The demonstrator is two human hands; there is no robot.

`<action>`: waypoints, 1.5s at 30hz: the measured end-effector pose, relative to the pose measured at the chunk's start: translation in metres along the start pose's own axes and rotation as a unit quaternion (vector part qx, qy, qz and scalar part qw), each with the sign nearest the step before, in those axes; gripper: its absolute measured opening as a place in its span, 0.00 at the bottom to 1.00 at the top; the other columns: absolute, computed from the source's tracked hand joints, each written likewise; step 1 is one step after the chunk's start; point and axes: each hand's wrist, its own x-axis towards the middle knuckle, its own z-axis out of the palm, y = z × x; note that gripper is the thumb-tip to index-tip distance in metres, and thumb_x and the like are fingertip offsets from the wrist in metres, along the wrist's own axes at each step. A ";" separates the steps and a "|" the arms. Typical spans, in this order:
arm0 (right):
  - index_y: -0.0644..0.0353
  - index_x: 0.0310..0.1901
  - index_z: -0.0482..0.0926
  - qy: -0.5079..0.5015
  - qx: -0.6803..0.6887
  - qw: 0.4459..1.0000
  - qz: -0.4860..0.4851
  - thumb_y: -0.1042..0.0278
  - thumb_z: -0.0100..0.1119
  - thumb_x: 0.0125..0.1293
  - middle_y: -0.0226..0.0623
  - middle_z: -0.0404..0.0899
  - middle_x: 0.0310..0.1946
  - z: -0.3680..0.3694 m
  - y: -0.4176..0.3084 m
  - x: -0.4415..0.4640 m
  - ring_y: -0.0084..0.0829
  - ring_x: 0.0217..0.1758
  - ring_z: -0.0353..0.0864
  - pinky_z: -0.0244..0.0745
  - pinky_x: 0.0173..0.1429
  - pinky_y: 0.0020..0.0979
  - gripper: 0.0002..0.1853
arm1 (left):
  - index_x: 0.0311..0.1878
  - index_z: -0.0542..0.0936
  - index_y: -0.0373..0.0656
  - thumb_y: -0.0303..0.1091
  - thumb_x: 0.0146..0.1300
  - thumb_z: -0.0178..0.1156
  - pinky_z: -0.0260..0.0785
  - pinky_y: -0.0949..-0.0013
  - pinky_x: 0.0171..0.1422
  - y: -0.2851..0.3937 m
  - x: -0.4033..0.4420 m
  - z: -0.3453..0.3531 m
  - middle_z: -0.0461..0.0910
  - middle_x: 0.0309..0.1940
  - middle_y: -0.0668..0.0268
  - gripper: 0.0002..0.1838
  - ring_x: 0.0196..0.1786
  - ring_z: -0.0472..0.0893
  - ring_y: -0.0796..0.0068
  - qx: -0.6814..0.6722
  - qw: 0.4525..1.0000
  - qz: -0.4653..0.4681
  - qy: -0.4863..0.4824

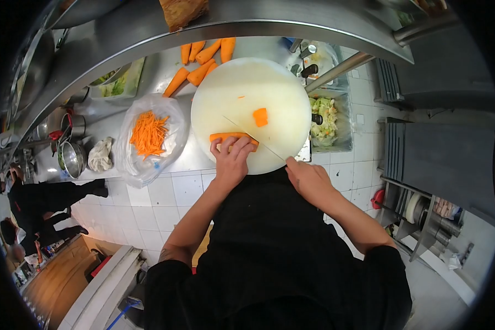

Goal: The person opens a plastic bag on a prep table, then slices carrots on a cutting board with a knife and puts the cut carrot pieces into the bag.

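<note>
On the round white cutting board (225,82), a long piece of carrot (225,135) lies near the front edge. My left hand (232,157) presses on it with bent fingers. My right hand (305,177) is closed round the handle end of a knife (270,148), whose thin blade slants up and left across the carrot's right end. A short orange chunk (260,117) sits apart, behind the blade. Left of the board, a clear plastic bag (173,129) holds thin carrot strips (148,133). Several peeled carrots (176,82) lie behind the board.
A bin of chopped greens (324,118) stands right of the board. Metal bowls (72,157) and a crumpled cloth (100,154) are at the left. A steel shelf (291,31) crosses above the counter's back. Two people in dark clothes (49,195) are at the far left.
</note>
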 end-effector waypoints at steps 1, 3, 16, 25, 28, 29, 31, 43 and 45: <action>0.60 0.46 0.72 -0.001 -0.004 1.000 0.007 0.67 0.58 0.79 0.50 0.84 0.28 -0.008 -0.002 -0.012 0.57 0.29 0.86 0.78 0.33 0.57 0.07 | 0.48 0.85 0.56 0.24 0.61 0.63 0.55 0.44 0.74 0.000 0.000 0.000 0.82 0.58 0.78 0.15 0.64 0.74 0.66 0.002 1.000 0.001 0.003; 0.59 0.46 0.72 -0.004 -0.009 1.000 0.014 0.66 0.57 0.80 0.50 0.84 0.28 -0.024 -0.007 -0.034 0.57 0.28 0.86 0.78 0.32 0.57 0.07 | 0.48 0.85 0.57 0.24 0.61 0.63 0.55 0.44 0.74 0.001 -0.002 0.000 0.82 0.58 0.77 0.15 0.64 0.74 0.66 0.003 1.000 -0.001 0.004; 0.61 0.47 0.71 -0.027 0.029 0.999 0.028 0.70 0.58 0.76 0.57 0.85 0.31 0.018 0.000 0.020 0.62 0.33 0.87 0.79 0.36 0.60 0.06 | 0.48 0.85 0.57 0.25 0.61 0.64 0.55 0.43 0.74 0.001 -0.001 0.000 0.82 0.58 0.77 0.15 0.66 0.74 0.66 0.002 1.000 -0.001 0.001; 0.60 0.48 0.71 -0.043 -0.002 0.998 0.053 0.69 0.58 0.77 0.53 0.83 0.29 -0.035 -0.019 -0.049 0.61 0.32 0.86 0.79 0.36 0.59 0.07 | 0.46 0.85 0.56 0.25 0.63 0.64 0.56 0.43 0.74 0.001 -0.001 0.001 0.83 0.57 0.77 0.13 0.65 0.74 0.65 0.001 1.000 -0.003 0.012; 0.60 0.48 0.70 -0.057 -0.012 0.996 0.062 0.68 0.57 0.78 0.53 0.83 0.29 -0.027 -0.016 -0.045 0.61 0.33 0.86 0.79 0.37 0.59 0.07 | 0.46 0.85 0.56 0.25 0.63 0.64 0.56 0.43 0.74 0.001 0.000 0.000 0.83 0.57 0.76 0.12 0.65 0.74 0.64 0.000 1.000 -0.002 0.010; 0.60 0.48 0.70 -0.055 -0.010 0.997 0.058 0.68 0.56 0.79 0.53 0.83 0.29 -0.019 -0.013 -0.039 0.61 0.33 0.86 0.79 0.37 0.59 0.07 | 0.46 0.85 0.56 0.26 0.64 0.64 0.56 0.43 0.74 0.001 0.000 0.000 0.83 0.57 0.76 0.12 0.65 0.74 0.64 0.001 1.000 -0.003 0.007; 0.60 0.48 0.71 -0.052 0.011 0.997 0.047 0.68 0.56 0.79 0.54 0.84 0.29 0.013 0.002 -0.008 0.61 0.34 0.87 0.79 0.38 0.59 0.07 | 0.47 0.85 0.56 0.26 0.64 0.64 0.56 0.44 0.74 0.001 0.001 -0.001 0.83 0.57 0.76 0.12 0.65 0.74 0.65 0.000 1.000 -0.005 0.007; 0.59 0.47 0.71 -0.040 0.003 0.998 0.048 0.68 0.57 0.79 0.52 0.83 0.28 -0.038 -0.023 -0.044 0.61 0.32 0.86 0.79 0.36 0.59 0.06 | 0.47 0.84 0.55 0.27 0.65 0.65 0.57 0.44 0.74 -0.001 -0.002 0.002 0.82 0.57 0.74 0.10 0.64 0.76 0.64 0.000 1.000 0.003 0.030; 0.59 0.47 0.71 -0.053 -0.007 0.997 0.062 0.68 0.57 0.79 0.52 0.83 0.28 -0.037 -0.022 -0.046 0.61 0.32 0.86 0.79 0.36 0.58 0.06 | 0.47 0.84 0.54 0.27 0.66 0.65 0.58 0.44 0.74 0.000 -0.001 0.002 0.82 0.57 0.73 0.10 0.64 0.76 0.63 -0.004 1.000 0.004 0.029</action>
